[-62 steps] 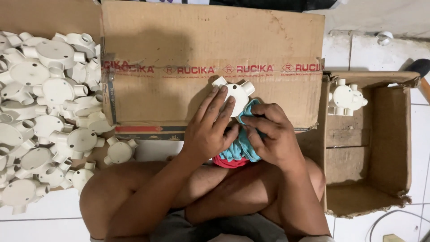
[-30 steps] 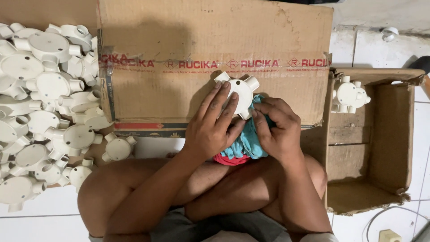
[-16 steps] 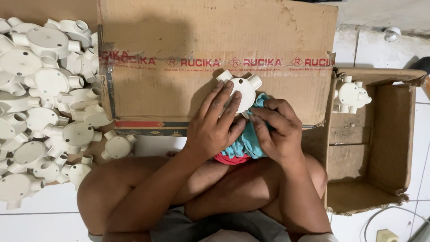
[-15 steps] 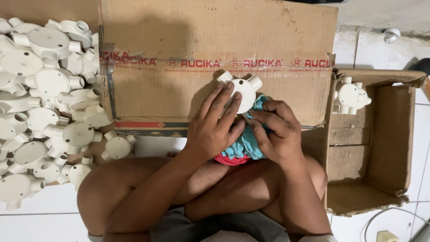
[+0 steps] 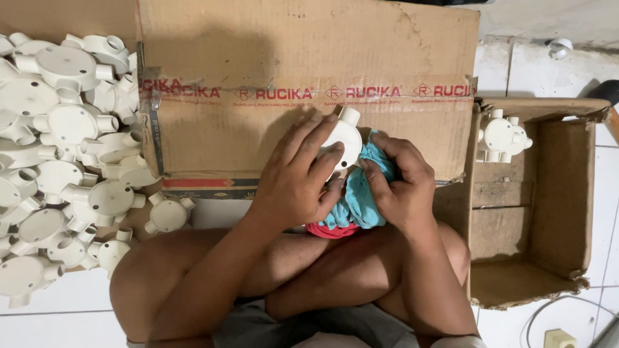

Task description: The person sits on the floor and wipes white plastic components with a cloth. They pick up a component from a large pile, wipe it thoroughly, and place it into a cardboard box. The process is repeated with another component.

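White round junction box (image 5: 343,136) with stubby outlets sits gripped in our left hand (image 5: 298,175), fingers curled over its face, above the taped cardboard carton (image 5: 225,129). Our right hand (image 5: 401,185) pinches a teal cloth (image 5: 361,193) against its side. Similar white boxes (image 5: 61,154) are heaped at left, a few (image 5: 503,136) in the open carton (image 5: 567,193) at right

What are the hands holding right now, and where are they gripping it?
The left hand grips a white round junction box across its body, fingers over the top. The right hand holds a teal cloth bunched against the box's lower side.
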